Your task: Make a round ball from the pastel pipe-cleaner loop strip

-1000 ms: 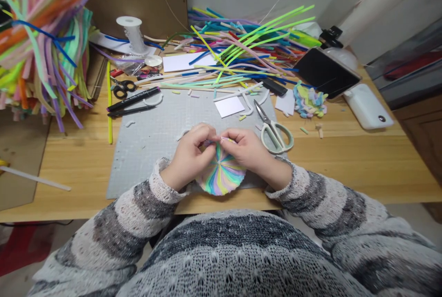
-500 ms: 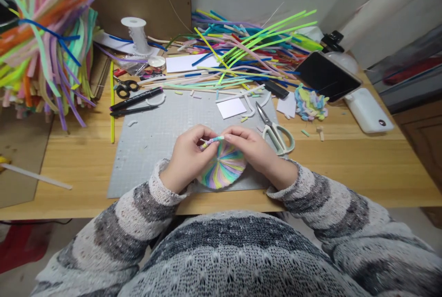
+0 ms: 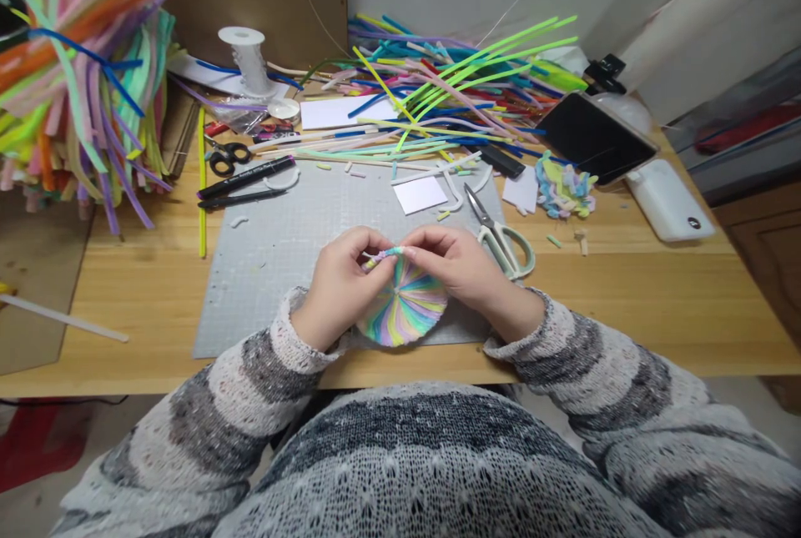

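Observation:
A round pastel disc [image 3: 404, 309] of radiating coloured strips is held over the near edge of a grey cutting mat [image 3: 281, 246]. My left hand [image 3: 341, 284] grips its left side, fingers curled and pinching the top rim. My right hand [image 3: 463, 267] grips the right side, thumb and fingers pinched on the same rim strip [image 3: 388, 253], which runs between the two hands. Both hands are closed on the disc.
Green-handled scissors [image 3: 501, 233] lie just right of my right hand. Black markers [image 3: 244, 179], small black scissors [image 3: 225, 158], a thread spool [image 3: 247, 58], white paper [image 3: 420, 193], piled pipe cleaners [image 3: 450, 96], a dark tablet [image 3: 591, 138] and a white device [image 3: 667, 200] crowd the wooden desk [image 3: 657, 304]. A pipe-cleaner bundle [image 3: 75, 79] stands left.
The disc has tilted so more of its face shows. My fingers have shifted along the top rim, and the rim strip between the hands is now exposed.

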Available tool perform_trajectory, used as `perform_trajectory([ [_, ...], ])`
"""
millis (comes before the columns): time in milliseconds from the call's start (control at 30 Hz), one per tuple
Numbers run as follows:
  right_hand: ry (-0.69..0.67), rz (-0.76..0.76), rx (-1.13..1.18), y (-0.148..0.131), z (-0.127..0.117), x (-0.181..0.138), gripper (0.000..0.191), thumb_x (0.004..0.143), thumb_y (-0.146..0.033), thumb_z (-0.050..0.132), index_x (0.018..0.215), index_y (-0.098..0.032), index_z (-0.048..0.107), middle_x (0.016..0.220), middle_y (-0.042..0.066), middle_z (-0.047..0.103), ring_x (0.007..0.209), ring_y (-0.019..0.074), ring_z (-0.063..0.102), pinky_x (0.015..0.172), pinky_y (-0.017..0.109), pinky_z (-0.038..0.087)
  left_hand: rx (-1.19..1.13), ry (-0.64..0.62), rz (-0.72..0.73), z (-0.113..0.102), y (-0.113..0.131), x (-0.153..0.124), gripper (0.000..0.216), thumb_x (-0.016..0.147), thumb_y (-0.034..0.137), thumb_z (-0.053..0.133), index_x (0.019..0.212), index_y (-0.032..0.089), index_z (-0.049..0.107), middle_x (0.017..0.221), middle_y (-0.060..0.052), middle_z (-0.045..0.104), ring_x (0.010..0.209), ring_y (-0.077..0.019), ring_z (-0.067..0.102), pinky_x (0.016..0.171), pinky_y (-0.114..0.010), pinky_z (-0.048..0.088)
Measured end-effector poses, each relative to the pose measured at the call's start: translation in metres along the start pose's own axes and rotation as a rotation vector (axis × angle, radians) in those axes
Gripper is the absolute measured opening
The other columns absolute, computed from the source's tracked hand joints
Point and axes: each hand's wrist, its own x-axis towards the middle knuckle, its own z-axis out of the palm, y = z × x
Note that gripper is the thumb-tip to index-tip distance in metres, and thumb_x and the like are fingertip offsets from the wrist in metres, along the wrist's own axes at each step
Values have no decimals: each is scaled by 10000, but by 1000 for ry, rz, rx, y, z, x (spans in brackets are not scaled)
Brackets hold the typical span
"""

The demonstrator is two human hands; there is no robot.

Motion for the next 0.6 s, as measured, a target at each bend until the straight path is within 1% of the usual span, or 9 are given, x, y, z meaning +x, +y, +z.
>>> perform_trajectory([
  [233, -2, 0, 5, 0, -2, 0, 181, 791, -345, 668, 755, -171, 628, 741, -5, 614, 715, 119, 553, 707, 281, 470, 44, -16, 69, 0, 2, -1, 36, 794, 197, 627, 817, 178, 647, 797, -33, 661, 746, -151, 601, 666, -280, 477],
  [467, -48, 30, 3, 2, -3, 0, 236, 782, -388, 700, 817, -165, 635, 773, 13, 644, 723, 125, 577, 702, 287, 488, 19, -3, -1, 0, 0, -2, 50, 792, 223, 642, 804, 176, 654, 781, -37, 676, 744, -154, 604, 646, -269, 478],
  [600, -41, -26, -66, 3, -2, -1, 237, 817, -400, 664, 837, -165, 638, 783, 24, 660, 717, 131, 581, 676, 285, 484, 6, 0, -11, 1, -1, -1, 52, 788, 227, 646, 801, 177, 656, 775, -31, 675, 734, -152, 602, 642, -266, 475],
])
